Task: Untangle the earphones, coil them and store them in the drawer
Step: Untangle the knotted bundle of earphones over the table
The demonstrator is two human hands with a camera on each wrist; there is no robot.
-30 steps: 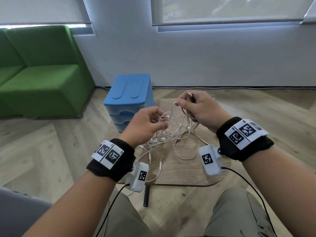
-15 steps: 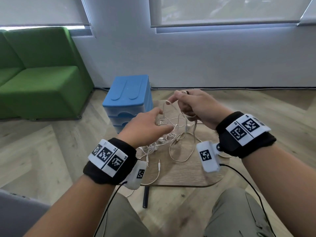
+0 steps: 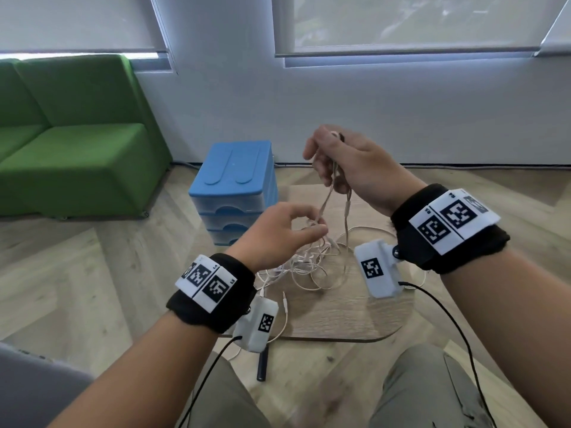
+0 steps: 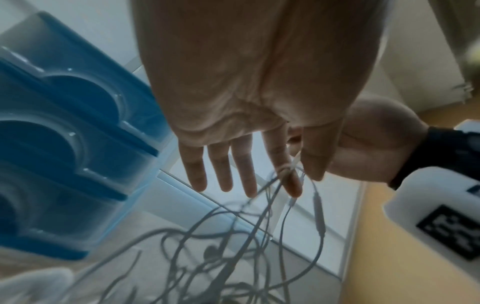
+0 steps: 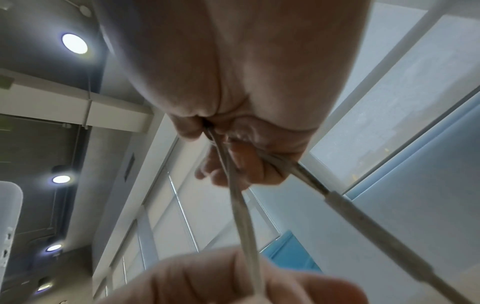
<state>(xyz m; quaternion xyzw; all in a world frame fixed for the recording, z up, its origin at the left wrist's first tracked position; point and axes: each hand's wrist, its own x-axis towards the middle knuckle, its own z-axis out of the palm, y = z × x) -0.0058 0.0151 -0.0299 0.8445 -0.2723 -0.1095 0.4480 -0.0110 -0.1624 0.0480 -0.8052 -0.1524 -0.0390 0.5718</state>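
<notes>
The right hand [image 3: 346, 168] is grasping thin, rubbery white cords [image 3: 332, 193] raised above the table [image 3: 340, 316], while the left hand [image 3: 278, 233] is pinching the knot, the rest of the earphones [image 3: 312, 264] lying snarled near the table's middle; pulling apart is probably risking a tighter knot or strained wire. The drawers [image 3: 231, 196], glossy blue plastic with scooped handles, are sitting shut at the far left edge

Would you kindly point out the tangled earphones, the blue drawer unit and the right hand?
tangled earphones [image 3: 309, 267]: head view, on the cable pile lying on the table.
blue drawer unit [image 3: 234, 168]: head view, on its top.
right hand [image 3: 349, 162]: head view, on its back.
</notes>
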